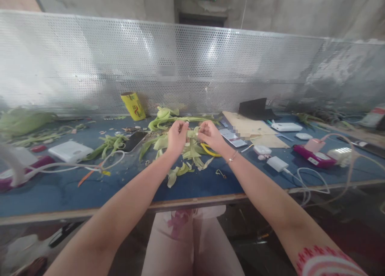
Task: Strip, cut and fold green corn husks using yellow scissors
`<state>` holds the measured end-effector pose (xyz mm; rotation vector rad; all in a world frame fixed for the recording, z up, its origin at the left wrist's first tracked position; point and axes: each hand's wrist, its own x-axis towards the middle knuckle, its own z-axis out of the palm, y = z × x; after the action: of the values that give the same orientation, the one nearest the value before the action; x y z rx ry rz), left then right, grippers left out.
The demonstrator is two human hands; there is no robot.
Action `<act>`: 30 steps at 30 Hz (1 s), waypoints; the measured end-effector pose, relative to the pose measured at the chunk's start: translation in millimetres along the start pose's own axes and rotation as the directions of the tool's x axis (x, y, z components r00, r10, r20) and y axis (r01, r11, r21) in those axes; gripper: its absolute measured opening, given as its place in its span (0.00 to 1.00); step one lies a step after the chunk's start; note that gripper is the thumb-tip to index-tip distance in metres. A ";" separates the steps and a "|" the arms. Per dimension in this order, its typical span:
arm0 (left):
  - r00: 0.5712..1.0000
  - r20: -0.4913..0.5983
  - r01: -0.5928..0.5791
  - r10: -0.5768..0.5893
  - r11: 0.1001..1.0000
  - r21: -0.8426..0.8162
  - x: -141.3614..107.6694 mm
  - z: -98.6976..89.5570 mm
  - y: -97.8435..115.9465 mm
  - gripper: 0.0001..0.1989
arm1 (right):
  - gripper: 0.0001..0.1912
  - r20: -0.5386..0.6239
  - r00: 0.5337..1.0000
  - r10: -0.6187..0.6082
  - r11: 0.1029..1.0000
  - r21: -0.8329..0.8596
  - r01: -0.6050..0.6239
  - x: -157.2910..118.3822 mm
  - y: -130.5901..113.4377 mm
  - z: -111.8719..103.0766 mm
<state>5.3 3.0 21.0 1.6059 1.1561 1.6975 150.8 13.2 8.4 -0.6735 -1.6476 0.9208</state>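
My left hand (178,137) and my right hand (209,136) are side by side over the middle of the blue table. Both have fingers pinched together on a bundle of pale green leaves that look like corn husks (192,147). Its strips hang down between the hands toward the tabletop. Loose husk pieces (180,171) lie just below. Behind my hands lies a larger bunch of green husks (165,117). A yellow curved item (209,150) shows partly under my right hand; its kind is unclear.
A yellow cardboard tube (133,106) stands near the perforated metal screen (192,67). Phones (233,137), a white box (70,151), chargers (277,163), cables and a purple power strip (314,156) lie around. More leaves (25,123) are heaped at left. Brown sheets (252,127) lie right.
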 end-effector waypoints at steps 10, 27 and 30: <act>0.999 -0.009 0.035 -0.035 0.999 -0.025 1.7 -0.3 1.4 0.09 | 0.11 0.145 0.970 -0.196 0.856 -0.457 0.241 -1.0 0.3 -4.3; 0.906 0.421 0.078 -0.050 0.996 -0.050 11.1 -10.1 -2.4 0.18 | 0.07 0.036 0.974 -0.222 0.837 -0.505 0.209 3.8 0.0 -10.1; 0.890 0.449 0.118 -0.084 0.992 -0.048 13.0 -12.6 -3.3 0.19 | 0.08 0.076 0.979 -0.188 0.847 -0.491 0.201 3.8 -2.0 -10.4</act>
<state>-9.6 12.7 25.9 1.7355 0.9130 1.1996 160.0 17.6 13.4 -0.8202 -1.9571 0.3495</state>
